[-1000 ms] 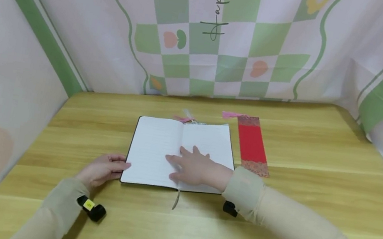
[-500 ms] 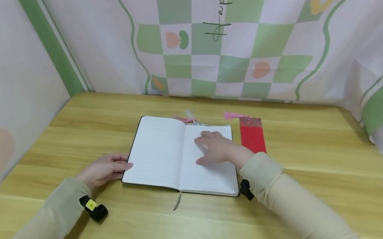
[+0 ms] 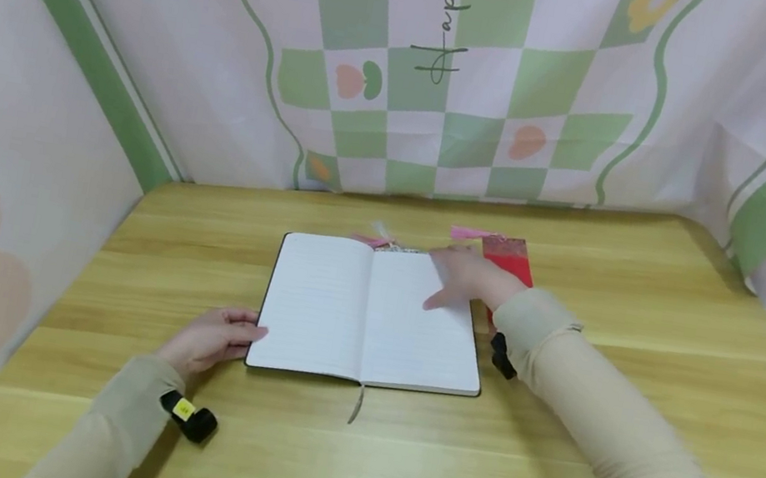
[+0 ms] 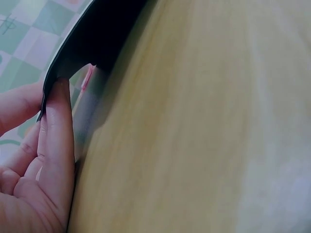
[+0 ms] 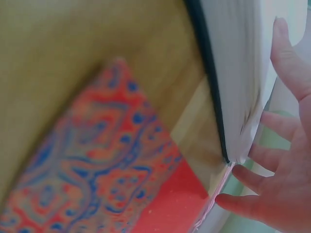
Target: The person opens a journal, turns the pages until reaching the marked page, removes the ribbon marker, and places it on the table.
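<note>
Left hand pinching dark cover near wooden tabletop.

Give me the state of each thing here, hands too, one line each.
Notebook, open, left edge lifted off the table
Ribbon marker, sticking out at the near edge
Red bookmark, lying flat, partly hidden
Patterned strip, mostly hidden, poking past the far edge
Left hand, pinching the lifted edge
Right hand, fingers spread at the right page

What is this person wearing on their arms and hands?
Long beige sleeves with wide cuffs, the left sleeve matching the right sleeve. The left hand and right hand are gloveless. A black left wrist camera has a yellow label, its marking unreadable; a black right wrist camera shows partly.
</note>
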